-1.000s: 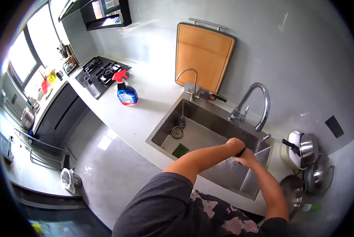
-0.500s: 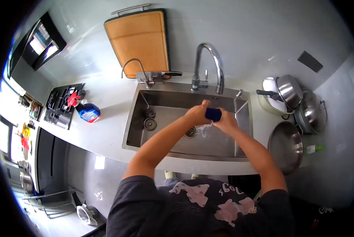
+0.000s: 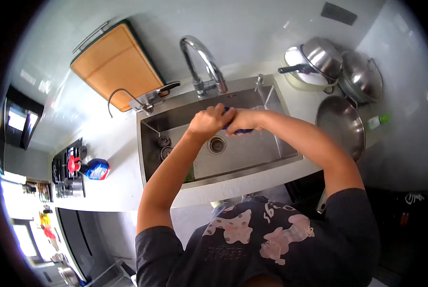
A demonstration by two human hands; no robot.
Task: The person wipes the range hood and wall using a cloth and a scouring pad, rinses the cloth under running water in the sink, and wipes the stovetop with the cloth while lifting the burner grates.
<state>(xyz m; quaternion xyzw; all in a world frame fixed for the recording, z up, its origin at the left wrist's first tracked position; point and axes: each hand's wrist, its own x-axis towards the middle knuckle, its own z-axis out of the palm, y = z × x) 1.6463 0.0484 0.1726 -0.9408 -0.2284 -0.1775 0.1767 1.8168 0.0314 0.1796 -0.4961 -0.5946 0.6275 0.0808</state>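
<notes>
Both my hands are over the stainless steel sink (image 3: 254, 155), gripping one bunched dark blue cloth (image 3: 244, 131). My left hand (image 3: 208, 122) is closed around its left end. Next to it, my right hand (image 3: 245, 119) wraps the other end, its wrist turned over. Most of the cloth is hidden by my fingers; only small dark blue parts show below and between the hands. A round drain (image 3: 217, 144) lies in the basin just below my hands.
A curved chrome faucet (image 3: 199, 57) rises behind the sink. A wooden cutting board (image 3: 118, 62) and a knife (image 3: 168, 87) are at the back left. A spray bottle (image 3: 97, 169) stands left. Stacked pots (image 3: 321, 60) and a frying pan (image 3: 340, 126) are on the right.
My hands have twisted the cloth, and my right hand has turned over it. Water fell from it before; none shows now. The view has tilted and shifted.
</notes>
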